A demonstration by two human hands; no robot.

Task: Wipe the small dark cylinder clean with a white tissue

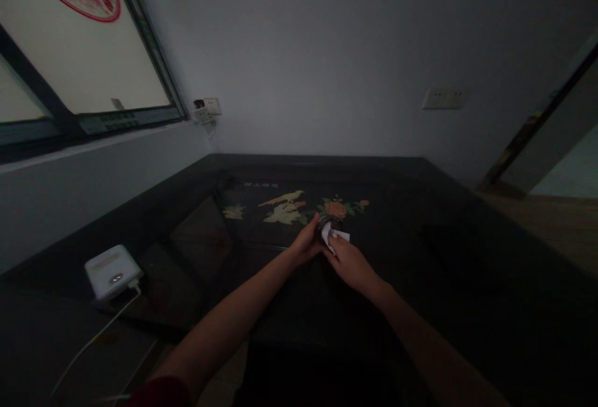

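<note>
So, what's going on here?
A person sits or stands at a dark table decorated with a bird and flowers. Their left hand holds a small dark object, while the right hand holds a white piece, perhaps paper or cloth, up against it. It's too dim to tell exactly what the object is. Off to the left, a white box with a cable rests on the table.

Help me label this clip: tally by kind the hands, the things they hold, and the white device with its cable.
Hands: 2 (left hand, right hand)
Held things: 2 (dark object, white paper-like piece)
White device: 1
White cable: 1
Total: 6
</note>
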